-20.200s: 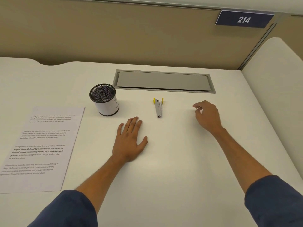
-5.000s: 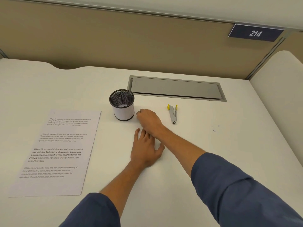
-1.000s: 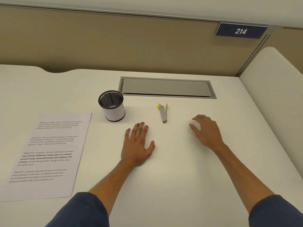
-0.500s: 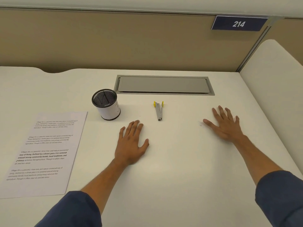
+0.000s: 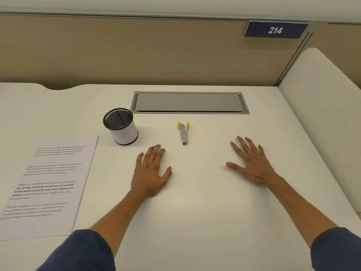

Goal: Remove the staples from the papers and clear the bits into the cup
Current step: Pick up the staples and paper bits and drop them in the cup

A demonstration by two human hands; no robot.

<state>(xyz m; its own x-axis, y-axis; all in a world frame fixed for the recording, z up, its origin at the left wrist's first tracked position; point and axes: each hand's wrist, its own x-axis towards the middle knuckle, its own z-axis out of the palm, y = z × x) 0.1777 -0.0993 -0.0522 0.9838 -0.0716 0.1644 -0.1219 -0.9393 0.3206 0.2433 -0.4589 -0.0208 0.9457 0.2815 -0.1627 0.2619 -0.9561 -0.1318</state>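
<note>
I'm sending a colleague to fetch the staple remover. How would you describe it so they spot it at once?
On the white desk, find the grey rectangular hatch near the back wall. Just in front of it lies the staple remover, right of the mesh cup: a slim grey metal wedge, the only thing with yellow tabs.

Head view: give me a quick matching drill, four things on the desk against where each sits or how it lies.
Things:
1. mesh cup
2. staple remover
3. printed paper
4. right hand

Places or states:
A. flat at the desk's left edge
B. between cup and right hand, yellow end pointing away from the person
C. fingers spread, palm down on the desk
D. upright, just beyond the paper's far right corner

Pairs: 1-D, 2-B, 3-A, 4-C
</note>
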